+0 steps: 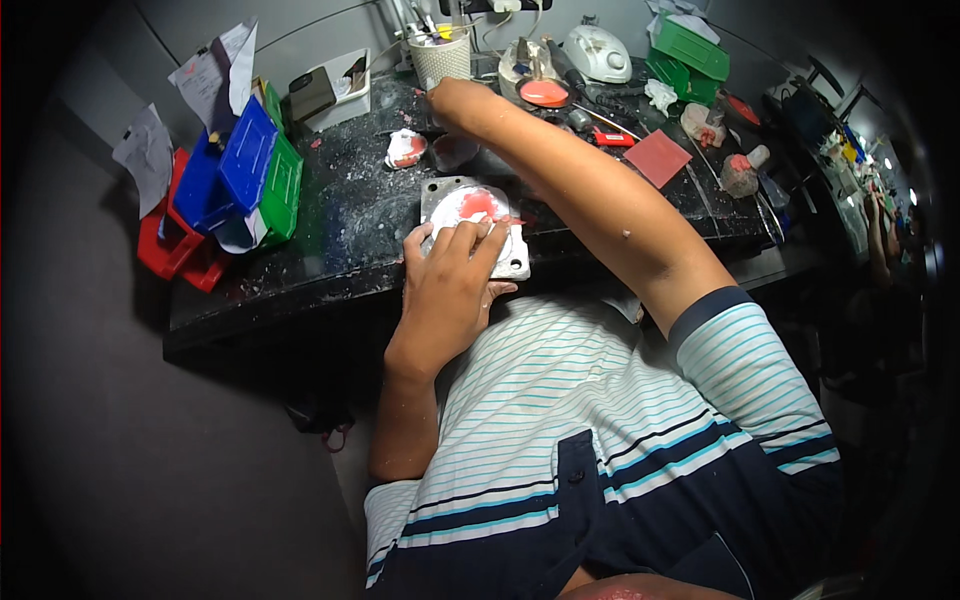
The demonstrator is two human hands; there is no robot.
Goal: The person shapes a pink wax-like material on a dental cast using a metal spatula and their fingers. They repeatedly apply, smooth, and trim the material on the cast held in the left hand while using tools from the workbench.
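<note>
Left hand (450, 288) pinches mould (448, 207) at six o'clock, seemingly steadying; right hand (457, 104) at twelve, fingers hidden, fetching likely next

I see a black workbench (335, 222) before me, its top speckled white and catching pale light; behind it rises a seamed grey wall (340, 40), and grey floor (240, 460) lies to my left.

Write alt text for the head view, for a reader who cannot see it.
A person's left hand rests on a metal frame holding white material with a red patch, near the edge of a dusty black workbench. The right hand extends to the back, near a pale tool pot; coloured bins stand at left.
</note>
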